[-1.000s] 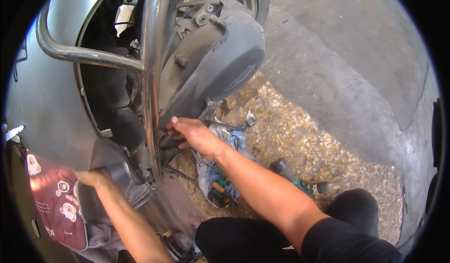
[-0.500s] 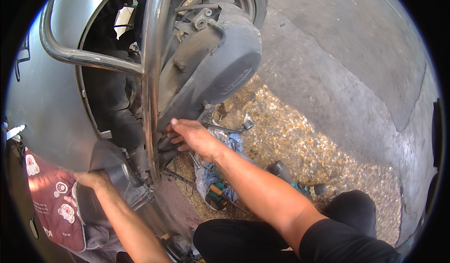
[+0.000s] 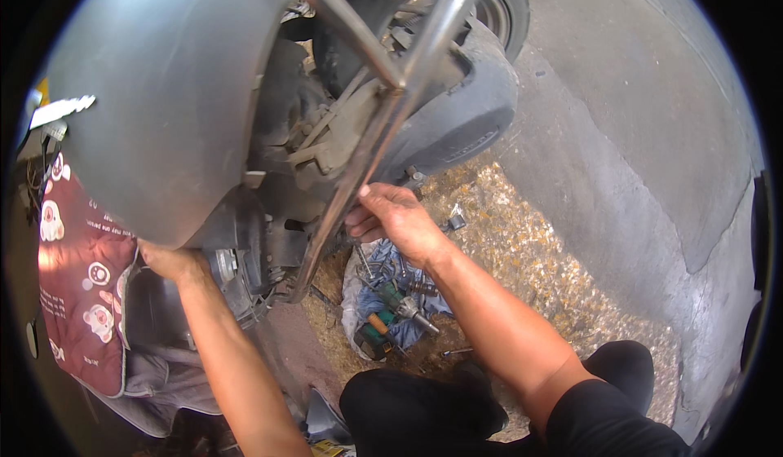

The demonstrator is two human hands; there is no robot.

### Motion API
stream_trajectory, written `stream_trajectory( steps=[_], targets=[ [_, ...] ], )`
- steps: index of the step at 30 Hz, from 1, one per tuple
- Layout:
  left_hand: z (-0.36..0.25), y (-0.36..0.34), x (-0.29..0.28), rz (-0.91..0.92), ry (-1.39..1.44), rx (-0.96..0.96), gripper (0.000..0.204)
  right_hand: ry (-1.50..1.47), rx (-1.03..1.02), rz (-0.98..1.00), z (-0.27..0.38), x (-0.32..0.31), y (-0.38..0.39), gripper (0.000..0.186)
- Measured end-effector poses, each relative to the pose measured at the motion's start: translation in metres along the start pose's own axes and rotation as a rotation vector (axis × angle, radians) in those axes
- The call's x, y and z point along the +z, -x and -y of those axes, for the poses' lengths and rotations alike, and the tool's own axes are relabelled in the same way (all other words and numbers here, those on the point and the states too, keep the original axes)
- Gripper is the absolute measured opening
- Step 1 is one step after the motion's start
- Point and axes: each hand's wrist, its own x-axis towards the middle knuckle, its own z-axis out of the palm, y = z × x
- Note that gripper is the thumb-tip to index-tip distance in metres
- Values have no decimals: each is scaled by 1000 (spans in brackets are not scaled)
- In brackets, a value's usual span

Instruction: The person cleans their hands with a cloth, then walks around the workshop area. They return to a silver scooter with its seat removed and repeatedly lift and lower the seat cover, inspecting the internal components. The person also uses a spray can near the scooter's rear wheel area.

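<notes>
My left hand (image 3: 167, 257) grips the lower edge of a large grey body panel (image 3: 171, 114), its fingertips hidden, beside a maroon padded cloth (image 3: 77, 286) printed with bears. My right hand (image 3: 387, 216) has its thumb and curled fingers against a long, worn metal tube (image 3: 351, 176), which runs diagonally up past a scooter's grey engine cover (image 3: 469, 123). Behind the tube are dusty dark inner parts (image 3: 294, 114) and a rear wheel (image 3: 514, 17). Under my right hand, a bundled blue-grey cloth (image 3: 363, 278) holds several tools, including a green power tool (image 3: 371, 339).
My knees in black trousers (image 3: 391, 408) are at the bottom of the view. Speckled gravel-like flooring (image 3: 522, 253) borders grey concrete (image 3: 636, 131) on the right. A metal socket-like tool (image 3: 457, 351) lies near my knees, and a small dark piece (image 3: 457, 220) lies beside the cloth.
The panel and tube have shifted and tilted rightward across the view, which has also shifted somewhat. My right hand has moved right and slightly up with the tube; my left hand is higher.
</notes>
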Motion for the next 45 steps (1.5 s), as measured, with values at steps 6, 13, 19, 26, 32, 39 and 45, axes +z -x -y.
stream_trajectory(
  steps=[6,13,19,26,32,39,45],
  targets=[
    [10,9,7,-200,-112,73,36,254,-276,-325,49,7,31,34],
    [-11,26,19,-126,-301,162,38,721,-1086,-419,157,106,104,25],
    [-21,26,16,-121,-441,95,31,1850,-1633,-200,241,256,48,14],
    [-19,26,16,-144,-410,98,24,2121,-1549,-350,268,279,20,16],
    [-17,28,15,-149,-429,92,24,2012,-1438,-298,279,258,11,16],
    [-20,26,11,-178,-424,107,23,1923,-1292,-298,283,255,13,15],
    [-20,26,12,-194,-446,104,25,1884,-1301,-252,283,266,17,19]
  ],
)
